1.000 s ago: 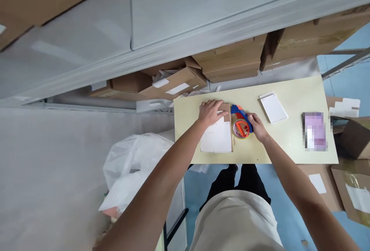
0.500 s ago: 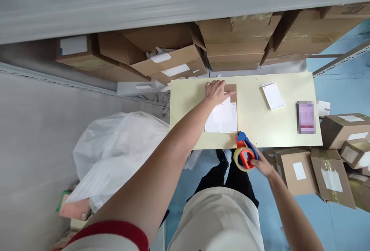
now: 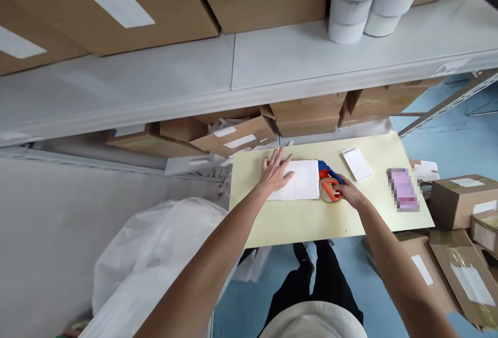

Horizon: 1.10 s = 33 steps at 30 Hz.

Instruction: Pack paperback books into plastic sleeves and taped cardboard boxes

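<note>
My left hand [image 3: 275,173] lies with spread fingers on the left part of a flat packet covered in white paper [image 3: 301,180], pressing it to the pale yellow table [image 3: 257,224]. My right hand [image 3: 347,191] is wrapped round the handle of a red and blue tape dispenser [image 3: 326,176]. A roll of yellowish tape sits in the dispenser. Its blue head touches or nearly touches the packet's right edge; I cannot tell which. Farther right on the table lies a small stack of white labels [image 3: 357,164].
A blurred pink item [image 3: 404,188] lies at the table's right end. Taped cartons [image 3: 462,198] crowd the floor at right. Plastic sheeting [image 3: 155,255] bulges at left. A grey shelf [image 3: 187,79] overhangs the table's back, bearing boxes and white tape rolls [image 3: 356,1].
My right hand has brought the tape dispenser up from the table's front edge to the packet's right side. My left hand has slid left and spread flat. The view has tilted up.
</note>
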Each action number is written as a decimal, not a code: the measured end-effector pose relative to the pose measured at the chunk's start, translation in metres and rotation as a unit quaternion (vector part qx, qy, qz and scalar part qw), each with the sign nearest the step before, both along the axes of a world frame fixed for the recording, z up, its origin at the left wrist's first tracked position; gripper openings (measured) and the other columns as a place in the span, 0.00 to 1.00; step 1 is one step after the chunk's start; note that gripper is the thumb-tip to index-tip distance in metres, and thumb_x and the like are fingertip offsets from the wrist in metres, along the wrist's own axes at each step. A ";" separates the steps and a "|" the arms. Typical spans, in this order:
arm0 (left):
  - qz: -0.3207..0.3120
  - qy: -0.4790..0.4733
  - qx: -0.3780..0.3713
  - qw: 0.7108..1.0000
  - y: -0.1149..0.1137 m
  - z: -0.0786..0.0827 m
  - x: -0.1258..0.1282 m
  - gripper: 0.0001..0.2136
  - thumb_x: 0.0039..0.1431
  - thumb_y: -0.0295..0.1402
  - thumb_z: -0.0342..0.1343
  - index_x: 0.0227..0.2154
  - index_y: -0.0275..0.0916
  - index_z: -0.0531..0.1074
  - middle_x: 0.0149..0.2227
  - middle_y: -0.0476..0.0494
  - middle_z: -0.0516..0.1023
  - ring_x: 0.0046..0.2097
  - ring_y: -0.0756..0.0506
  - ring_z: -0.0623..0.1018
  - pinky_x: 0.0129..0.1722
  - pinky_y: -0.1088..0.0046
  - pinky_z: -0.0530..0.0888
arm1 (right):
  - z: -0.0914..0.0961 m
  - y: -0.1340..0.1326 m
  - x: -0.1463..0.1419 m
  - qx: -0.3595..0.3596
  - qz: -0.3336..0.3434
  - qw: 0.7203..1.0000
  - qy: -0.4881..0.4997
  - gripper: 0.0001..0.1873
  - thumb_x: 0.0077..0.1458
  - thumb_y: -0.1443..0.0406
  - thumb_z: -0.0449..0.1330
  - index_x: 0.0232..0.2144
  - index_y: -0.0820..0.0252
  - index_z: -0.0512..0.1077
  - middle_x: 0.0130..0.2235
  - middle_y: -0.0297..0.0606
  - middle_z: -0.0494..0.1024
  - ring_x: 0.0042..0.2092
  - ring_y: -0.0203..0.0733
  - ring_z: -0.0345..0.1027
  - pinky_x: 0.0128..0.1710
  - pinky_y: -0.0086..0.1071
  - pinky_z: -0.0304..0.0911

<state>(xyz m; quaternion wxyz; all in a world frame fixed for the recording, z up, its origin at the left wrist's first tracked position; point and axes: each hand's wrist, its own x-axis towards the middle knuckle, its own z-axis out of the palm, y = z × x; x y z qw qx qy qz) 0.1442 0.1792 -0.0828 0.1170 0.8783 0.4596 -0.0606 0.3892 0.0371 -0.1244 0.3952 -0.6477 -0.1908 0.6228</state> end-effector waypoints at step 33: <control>-0.063 0.033 -0.024 0.997 0.012 0.001 0.005 0.41 0.55 0.57 0.52 0.68 0.48 0.48 0.68 0.37 0.52 0.67 0.31 0.53 0.64 0.51 0.45 | -0.016 0.062 -0.022 0.037 0.052 0.998 -0.013 0.35 0.33 0.71 0.60 0.49 0.56 0.72 0.42 0.37 0.81 0.44 0.45 0.72 0.45 0.38 0.68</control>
